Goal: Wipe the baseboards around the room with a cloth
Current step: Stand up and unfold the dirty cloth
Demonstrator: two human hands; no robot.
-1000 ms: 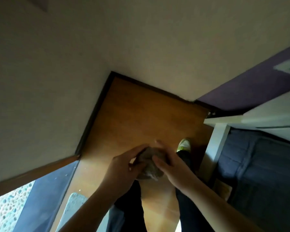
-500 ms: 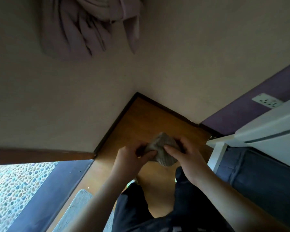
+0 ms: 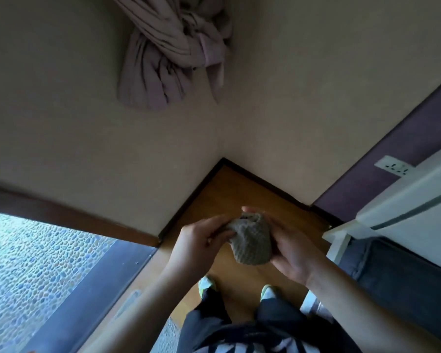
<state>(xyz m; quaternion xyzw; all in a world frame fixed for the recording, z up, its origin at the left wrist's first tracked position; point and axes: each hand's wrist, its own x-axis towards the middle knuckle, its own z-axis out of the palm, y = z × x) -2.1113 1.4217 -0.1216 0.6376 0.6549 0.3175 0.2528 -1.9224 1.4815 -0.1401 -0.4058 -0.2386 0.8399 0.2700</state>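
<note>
The left hand (image 3: 196, 240) and the right hand (image 3: 288, 253) both curl around a bunched grey waffle cloth (image 3: 250, 240). They hold it up over the brown wooden floor (image 3: 234, 189), above the dark baseboard (image 3: 189, 200) in the corner.

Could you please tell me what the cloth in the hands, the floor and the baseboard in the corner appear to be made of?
Cloth: grey-brown woven textile, apparently a waffle weave, judging by its gridded surface. Floor: orange-brown wood or wood-look laminate, smooth with a soft sheen; which one is unclear. Baseboard: a thin dark strip, possibly stained wood or vinyl; too dark to tell.
</note>
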